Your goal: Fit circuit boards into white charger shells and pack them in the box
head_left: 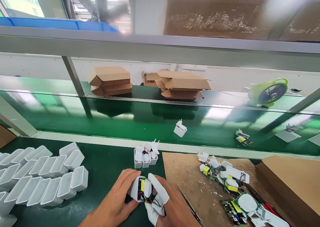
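My left hand [117,198] is closed around a small white plastic case [134,189], its open end turned to the right. A circuit board [143,186] with a yellow part and a white blob sits at that open end, partly inside by the look of it. My right hand [172,205], white covers on its thumb and a finger, grips the board and a white end piece [158,203] with wires. Just beyond my hands stand several filled white cases [146,158], pronged pieces on top. Fingers hide part of the board.
Rows of white cases [51,188] lie at left. On a cardboard sheet [185,173] at right are several circuit boards [231,182] and tweezers [191,205], beside a cardboard box [292,183]. A green belt [140,123] behind carries a white adapter [180,129]; a shelf beam [155,48] crosses above.
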`<action>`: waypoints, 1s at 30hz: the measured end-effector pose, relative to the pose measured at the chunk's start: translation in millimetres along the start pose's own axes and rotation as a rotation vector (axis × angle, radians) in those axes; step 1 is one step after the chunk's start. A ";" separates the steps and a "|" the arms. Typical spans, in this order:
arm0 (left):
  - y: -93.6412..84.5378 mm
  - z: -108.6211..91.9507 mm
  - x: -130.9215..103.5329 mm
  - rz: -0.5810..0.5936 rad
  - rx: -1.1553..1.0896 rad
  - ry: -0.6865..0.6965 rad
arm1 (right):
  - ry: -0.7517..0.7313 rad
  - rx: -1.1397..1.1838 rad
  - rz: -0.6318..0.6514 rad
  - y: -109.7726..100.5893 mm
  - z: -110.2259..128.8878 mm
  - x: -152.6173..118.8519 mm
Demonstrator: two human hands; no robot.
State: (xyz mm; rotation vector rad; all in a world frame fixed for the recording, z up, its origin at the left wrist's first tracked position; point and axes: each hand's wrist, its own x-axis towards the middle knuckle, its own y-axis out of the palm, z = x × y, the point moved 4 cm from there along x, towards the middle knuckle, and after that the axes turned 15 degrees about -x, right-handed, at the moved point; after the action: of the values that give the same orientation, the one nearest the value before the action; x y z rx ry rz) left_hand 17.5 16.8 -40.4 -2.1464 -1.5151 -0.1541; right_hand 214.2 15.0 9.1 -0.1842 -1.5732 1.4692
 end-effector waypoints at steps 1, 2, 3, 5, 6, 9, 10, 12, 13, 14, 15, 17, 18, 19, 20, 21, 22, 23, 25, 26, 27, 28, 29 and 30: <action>-0.2 -0.9 0.3 -0.010 -0.003 -0.001 | 0.024 0.014 0.026 -1.1 -0.5 1.3; -0.6 -2.1 0.6 -0.020 -0.007 -0.001 | 0.042 0.027 0.050 -2.2 -0.6 2.6; -1.1 -3.6 0.9 -0.029 -0.011 0.001 | 0.055 0.037 0.066 -3.2 -0.6 3.9; -2.1 -6.5 1.4 -0.038 -0.018 -0.001 | 0.060 0.047 0.069 -5.0 -0.1 6.1; -2.4 -7.5 1.6 -0.036 -0.021 -0.004 | 0.057 0.049 0.066 -5.4 0.3 7.0; -2.6 -9.2 2.0 -0.027 -0.022 0.000 | 0.051 0.050 0.077 -5.0 0.6 8.3; -2.6 -9.1 2.0 -0.025 -0.023 0.003 | 0.053 0.052 0.084 -4.9 0.4 8.4; -2.3 -8.4 1.7 -0.027 -0.022 0.006 | 0.055 0.060 0.101 -5.0 0.2 8.2; -2.3 -8.0 1.5 -0.030 -0.021 0.005 | 0.055 0.066 0.107 -5.2 0.2 8.1; -2.3 -7.6 1.3 -0.035 -0.020 0.002 | 0.055 0.072 0.109 -5.5 0.3 8.0; -2.5 -7.5 1.1 -0.040 -0.019 0.000 | 0.058 0.074 0.109 -5.7 0.5 8.0; -2.9 -8.1 0.9 -0.044 -0.026 0.003 | 0.061 0.075 0.107 -5.3 1.2 8.1; -3.0 -8.8 1.1 -0.041 -0.034 0.009 | 0.062 0.075 0.109 -4.6 1.6 8.2; -2.9 -9.8 1.3 -0.034 -0.045 0.018 | 0.053 0.074 0.111 -3.8 2.2 8.3; -2.6 -10.8 1.7 -0.024 -0.051 0.024 | 0.039 0.069 0.108 -3.3 2.8 8.5; -2.1 -11.6 2.1 -0.008 -0.050 0.021 | 0.023 0.060 0.101 -3.1 3.1 8.7; -1.3 -12.1 2.6 0.016 -0.041 0.007 | 0.006 0.050 0.087 -3.7 3.0 8.9; -0.2 -12.0 3.0 0.047 -0.034 -0.019 | -0.010 0.044 0.075 -4.8 2.3 9.0; 2.2 -11.9 3.4 0.123 -0.062 -0.073 | -0.028 0.076 0.057 -8.7 -0.9 9.2; 3.0 -12.0 3.5 0.159 -0.101 -0.092 | -0.024 0.118 0.057 -10.7 -3.4 9.1; 3.0 -12.2 3.5 0.183 -0.149 -0.104 | -0.015 0.166 0.063 -12.6 -6.0 9.0; 2.4 -12.4 3.6 0.196 -0.195 -0.111 | -0.006 0.212 0.070 -13.9 -8.6 8.7; 0.9 -12.2 3.8 0.191 -0.231 -0.117 | 0.004 0.243 0.080 -14.2 -10.9 8.3; -1.3 -11.6 4.2 0.173 -0.255 -0.127 | 0.006 0.258 0.089 -13.5 -12.7 7.9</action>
State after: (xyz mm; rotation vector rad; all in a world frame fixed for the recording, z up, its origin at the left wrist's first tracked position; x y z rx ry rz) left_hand 20.2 15.4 -28.4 -2.5207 -1.4342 -0.1608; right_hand 225.1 25.5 22.4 -0.1092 -1.3696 1.7234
